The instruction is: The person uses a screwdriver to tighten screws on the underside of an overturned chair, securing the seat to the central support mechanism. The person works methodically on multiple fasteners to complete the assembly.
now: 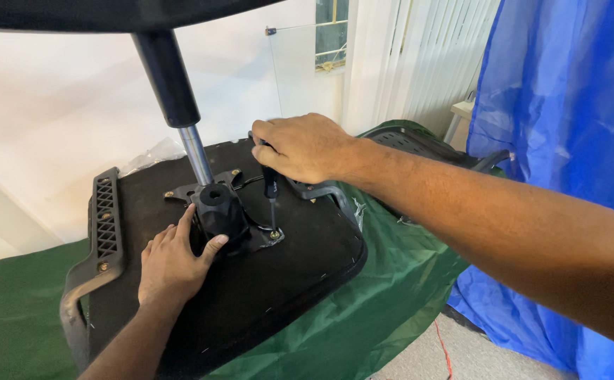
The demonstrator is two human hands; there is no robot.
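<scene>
Hands (173, 264) (303, 148) work a screwdriver (270, 193) on an upturned chair seat (265, 281) over green cloth (363, 309).

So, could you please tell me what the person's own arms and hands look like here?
Both arms are bare to the edge of the picture: no sleeves, gloves, watch or rings show. The left hand has short nails and a slim forearm; the right hand leads into a longer stretch of forearm with fine dark hair. No markings or bandages are visible.

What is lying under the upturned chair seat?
A green cloth lies under the seat, spreading past its edges on both sides. What the cloth rests on is covered, so it cannot be seen.
</scene>
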